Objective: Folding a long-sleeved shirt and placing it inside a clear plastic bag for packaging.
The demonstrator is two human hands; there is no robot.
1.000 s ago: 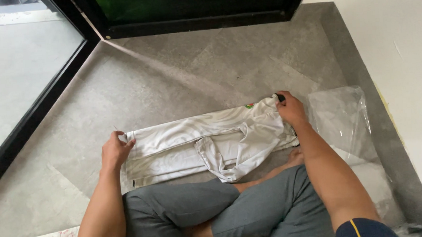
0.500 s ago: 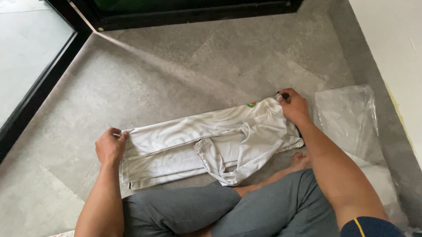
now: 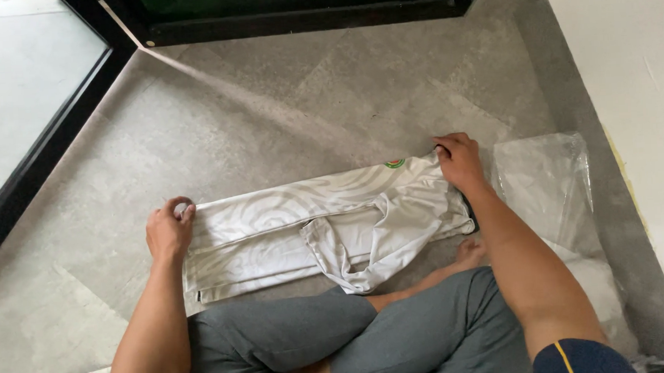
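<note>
Two hands: both mine, one at each end of the shirt [image 3: 327,228], so the cloth lies stretched flat between them
Shirt: white with a faint swirl pattern, folded into a long band on the grey floor [image 3: 268,114] just in front of my crossed legs [image 3: 355,344]; one loose fold sags towards my knees near the middle
Left hand [image 3: 169,233]: grip closed, pinching the left end of the shirt between thumb and fingers; held low to keep that edge pinned to the floor
Right hand [image 3: 459,163]: grip narrow, fingertips pressing and nipping the far right corner beside a small round badge [image 3: 395,163]; this keeps the top edge straight
Plastic bag [image 3: 548,190]: clear, crumpled, just right of my right hand; apart from the shirt
Door frame [image 3: 300,18]: black, well beyond the shirt
</note>
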